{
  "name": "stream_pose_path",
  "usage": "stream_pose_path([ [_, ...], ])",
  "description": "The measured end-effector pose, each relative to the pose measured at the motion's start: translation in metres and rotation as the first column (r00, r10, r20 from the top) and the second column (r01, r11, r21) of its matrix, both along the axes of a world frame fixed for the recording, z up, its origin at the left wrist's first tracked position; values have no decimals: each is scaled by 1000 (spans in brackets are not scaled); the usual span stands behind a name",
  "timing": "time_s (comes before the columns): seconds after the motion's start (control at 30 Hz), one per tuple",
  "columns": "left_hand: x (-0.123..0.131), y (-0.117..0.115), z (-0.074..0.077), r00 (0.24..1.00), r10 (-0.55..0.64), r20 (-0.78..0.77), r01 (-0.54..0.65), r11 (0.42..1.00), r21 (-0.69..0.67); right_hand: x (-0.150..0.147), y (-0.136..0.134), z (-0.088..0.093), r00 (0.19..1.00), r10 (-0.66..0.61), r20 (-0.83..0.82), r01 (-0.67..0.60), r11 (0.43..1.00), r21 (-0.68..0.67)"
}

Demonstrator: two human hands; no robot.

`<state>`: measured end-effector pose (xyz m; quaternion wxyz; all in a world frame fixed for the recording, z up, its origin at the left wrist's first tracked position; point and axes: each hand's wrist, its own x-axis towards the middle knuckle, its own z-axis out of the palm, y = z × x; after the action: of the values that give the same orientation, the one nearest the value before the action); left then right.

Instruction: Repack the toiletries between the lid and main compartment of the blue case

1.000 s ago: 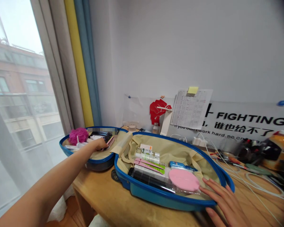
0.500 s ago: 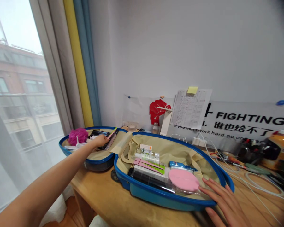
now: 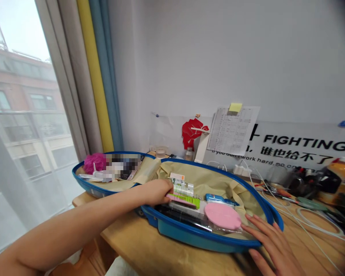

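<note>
My left hand [image 3: 158,191] is in the near left part of the right half of an open blue case [image 3: 201,239]. Its fingers are closed on the left end of a pink strip [image 3: 176,199], which lies by a green packet [image 3: 192,202]; the fingertips are partly hidden. Small white tubes [image 3: 184,189] are just beyond. A pink oval item [image 3: 222,216] and a blue item [image 3: 218,199] lie further right. My right hand [image 3: 271,245] is open, fingers spread over the case's near right rim, fingertips close to the pink oval, holding nothing.
The case's left half holds a purple mesh puff [image 3: 94,164] and blurred items. The case stands on a wooden table [image 3: 138,245]. White cables [image 3: 319,226], pens and an orange bottle [image 3: 343,172] are at the right. Curtains and a window are on the left.
My left hand has moved right, from the left half of the case to the pink strip in the right half. The thin item it held before is out of its fingers. My right hand stays put.
</note>
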<state>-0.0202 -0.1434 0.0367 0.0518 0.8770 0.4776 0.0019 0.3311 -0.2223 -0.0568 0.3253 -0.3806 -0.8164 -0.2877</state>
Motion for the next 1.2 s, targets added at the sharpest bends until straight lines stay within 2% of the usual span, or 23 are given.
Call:
stream_pose_path([
  [0.1, 5, 0, -7, 998, -23, -61, 20, 999, -48, -1, -1, 1, 1000, 4, 0, -4, 1000, 16],
  [0.3, 7, 0, -9, 997, -7, -82, 0, 996, -94, -4, -1, 3, 1000, 3, 0, -3, 1000, 7],
  [0.57, 5, 2, -11, 999, 43, -30, -46, 992, -115, -2, 0, 2, 1000, 1, 20, -1, 1000, 25],
  [0.83, 5, 3, -17, 996, 52, 69, -47, 995, -84, 1, 1, 0, 1000, 14, -2, -14, 1000, 15],
  [0.93, 4, 3, -14, 989, 48, 137, -43, 998, -41, 1, 3, -2, 1000, 18, -4, -18, 1000, 9],
  [1.03, -9, 7, -2, 969, 91, 230, -100, 995, 28, 2, 4, -3, 1000, 26, -13, -26, 1000, 0],
  [1.1, -29, 15, 11, 943, 168, 287, -200, 976, 86, 3, 5, -5, 999, 26, -23, -26, 1000, -10],
  [1.2, -76, 32, 26, 876, 337, 345, -413, 893, 179, 6, 5, -10, 999, 18, -41, -19, 999, -35],
])
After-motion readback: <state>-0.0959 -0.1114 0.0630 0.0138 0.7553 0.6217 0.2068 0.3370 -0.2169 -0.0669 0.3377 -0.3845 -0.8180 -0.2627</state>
